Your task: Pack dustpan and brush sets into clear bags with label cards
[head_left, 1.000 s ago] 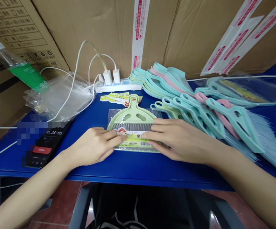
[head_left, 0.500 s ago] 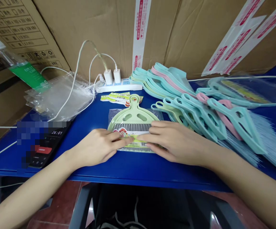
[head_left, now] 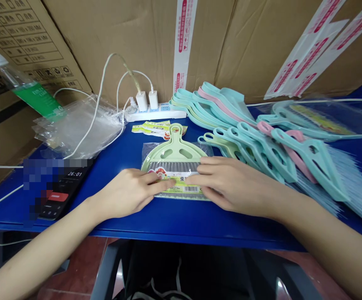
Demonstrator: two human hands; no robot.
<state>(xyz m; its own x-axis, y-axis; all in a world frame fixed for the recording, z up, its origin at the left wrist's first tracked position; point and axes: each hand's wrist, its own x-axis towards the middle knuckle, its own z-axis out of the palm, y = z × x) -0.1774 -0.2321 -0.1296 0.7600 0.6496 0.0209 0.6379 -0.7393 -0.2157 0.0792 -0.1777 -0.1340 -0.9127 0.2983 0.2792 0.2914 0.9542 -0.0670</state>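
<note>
From the head-worn camera, a person's two bare hands meet over a light green dustpan-and-brush set (head_left: 176, 151) lying flat near the front edge of a blue table (head_left: 174, 227), its handle pointing away toward the back. The set sits in a clear bag (head_left: 147, 148), its grey bristles (head_left: 172, 167) crossed by a green-and-white label (head_left: 177, 188) with a mushroom cartoon; whether the label lies inside the bag or on top cannot be told.

The left hand (head_left: 127, 191) stretches its index finger onto the label, the other fingers partly curled at the bag's side; whether they pinch the plastic cannot be told. The right hand (head_left: 232, 183) rests loosely with its fingers laid across the label's other end, gripping nothing visible.

Just behind the set, more labels (head_left: 151, 128) lie in a small pile beside a white power strip (head_left: 159, 112). To the right, loose dustpans (head_left: 220, 106) in turquoise, pink and green are stacked behind a row of brushes (head_left: 259, 152); a bagged turquoise set (head_left: 314, 118) lies beyond. At left are empty clear bags (head_left: 84, 127), a green-labelled bottle (head_left: 37, 98) and a phone (head_left: 62, 196), its screen partly pixelated. Brown cardboard boxes (head_left: 131, 35) form the backdrop.
</note>
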